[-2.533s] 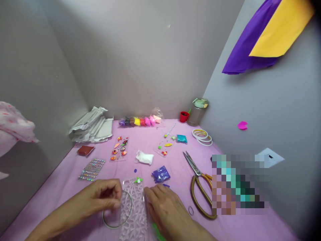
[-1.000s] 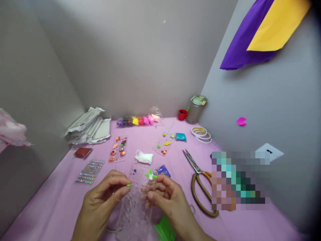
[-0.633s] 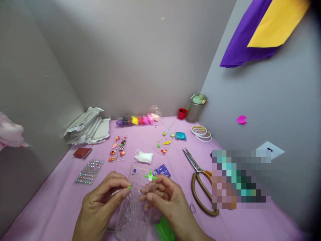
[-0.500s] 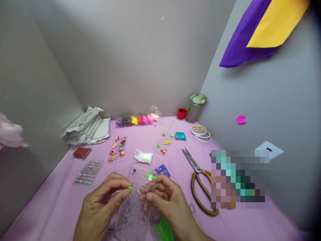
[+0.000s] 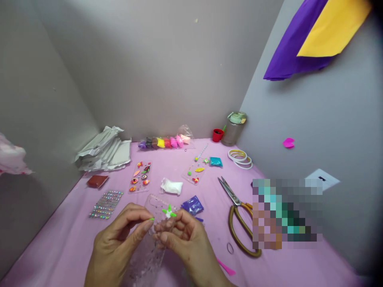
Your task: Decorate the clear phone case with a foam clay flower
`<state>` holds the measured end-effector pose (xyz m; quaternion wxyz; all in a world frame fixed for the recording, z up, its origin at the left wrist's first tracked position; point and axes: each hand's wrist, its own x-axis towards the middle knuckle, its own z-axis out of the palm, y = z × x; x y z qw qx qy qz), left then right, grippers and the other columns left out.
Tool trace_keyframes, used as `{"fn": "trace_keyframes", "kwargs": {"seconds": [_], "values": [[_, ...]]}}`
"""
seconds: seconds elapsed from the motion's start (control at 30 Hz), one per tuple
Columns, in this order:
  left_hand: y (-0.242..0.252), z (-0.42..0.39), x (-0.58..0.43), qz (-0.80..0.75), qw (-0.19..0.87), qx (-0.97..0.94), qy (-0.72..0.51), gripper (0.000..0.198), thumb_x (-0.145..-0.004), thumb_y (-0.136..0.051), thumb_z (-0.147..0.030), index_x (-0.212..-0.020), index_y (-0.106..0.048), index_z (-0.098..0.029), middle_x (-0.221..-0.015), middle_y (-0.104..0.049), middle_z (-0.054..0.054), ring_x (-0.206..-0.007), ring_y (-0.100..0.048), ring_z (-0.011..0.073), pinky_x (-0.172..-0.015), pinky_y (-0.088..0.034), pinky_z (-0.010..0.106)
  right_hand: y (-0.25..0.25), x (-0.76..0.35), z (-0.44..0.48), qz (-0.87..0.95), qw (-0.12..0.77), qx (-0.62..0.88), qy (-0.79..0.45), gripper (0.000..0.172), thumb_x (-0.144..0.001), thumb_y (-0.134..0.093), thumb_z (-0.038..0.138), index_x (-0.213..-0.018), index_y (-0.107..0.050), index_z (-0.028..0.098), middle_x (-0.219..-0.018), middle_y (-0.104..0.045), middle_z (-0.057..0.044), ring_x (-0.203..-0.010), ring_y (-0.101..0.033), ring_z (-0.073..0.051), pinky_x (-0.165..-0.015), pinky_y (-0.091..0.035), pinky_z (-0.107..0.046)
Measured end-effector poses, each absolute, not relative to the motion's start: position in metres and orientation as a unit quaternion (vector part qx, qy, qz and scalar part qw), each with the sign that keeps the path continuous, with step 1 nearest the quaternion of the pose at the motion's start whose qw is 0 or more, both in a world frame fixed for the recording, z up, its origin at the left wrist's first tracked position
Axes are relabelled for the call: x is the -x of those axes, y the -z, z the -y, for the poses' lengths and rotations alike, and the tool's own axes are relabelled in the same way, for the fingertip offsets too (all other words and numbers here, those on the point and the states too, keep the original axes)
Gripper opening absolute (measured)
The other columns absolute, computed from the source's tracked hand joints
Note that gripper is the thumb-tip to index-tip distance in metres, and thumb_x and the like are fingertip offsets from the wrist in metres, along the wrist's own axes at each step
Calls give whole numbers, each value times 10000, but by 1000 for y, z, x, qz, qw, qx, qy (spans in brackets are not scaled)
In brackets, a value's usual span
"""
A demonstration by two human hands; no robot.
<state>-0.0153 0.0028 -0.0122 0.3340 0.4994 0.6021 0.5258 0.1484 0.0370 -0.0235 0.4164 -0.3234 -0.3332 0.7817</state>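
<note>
My left hand (image 5: 121, 235) pinches a tiny bright green bit of clay (image 5: 152, 219) between thumb and forefinger. Close beside it, my right hand (image 5: 187, 239) has its fingers curled in, with a small white-centred, green-petalled clay flower (image 5: 169, 213) at the fingertips. Exactly how the fingers grip the flower is partly hidden. A clear plastic sheet (image 5: 146, 259) with raised shapes lies beneath both hands. Just beyond the right hand is a blue-purple clay packet (image 5: 193, 205), and past the sheet sits a white clay packet (image 5: 171, 186).
Large scissors (image 5: 235, 211) lie at right beside a hair tie (image 5: 230, 248) and a pink strip (image 5: 226, 268). Sticker sheets (image 5: 140, 177), a rhinestone sheet (image 5: 106, 205) and a brown packet (image 5: 97, 181) are at left. Coloured clay packs (image 5: 163, 142) and a bottle (image 5: 234, 129) stand by the wall.
Both hands shift slightly left, the right one carrying the flower further left and down. The green packet beneath the right hand drops out of sight, and a pink strip shows at its right.
</note>
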Motion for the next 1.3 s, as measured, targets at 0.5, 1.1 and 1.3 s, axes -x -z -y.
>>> {"fn": "trace_keyframes", "kwargs": {"seconds": [0.5,1.1,1.3], "values": [[14,0,0,-606,271,-535,-523,93,-833,-687,-325,-789,-764,-297,-953,-638,22,-958,-602,235,-851,-511,294,34,-141,-32,319,460,297,-774,429,-609,-929,350,-722,-540,208,-775,-696,19,-765,-696,-151,-737,-516,-252],[14,-6,-14,-617,272,-529,-515,144,-865,-638,-339,-769,-739,-305,-1434,-544,-7,-1489,-253,306,-1224,-127,553,33,-138,-30,313,477,318,-757,452,-588,-920,342,-704,-505,204,-723,-619,42,-709,-624,-111,-694,-518,-219],[20,-6,-14,-604,248,-548,-523,127,-880,-644,-306,-785,-729,-302,-1420,-562,-3,-1494,-256,302,-1222,-121,598,32,-137,-29,300,481,322,-758,453,-575,-923,326,-705,-509,195,-711,-609,51,-701,-614,-105,-691,-516,-215]]}}
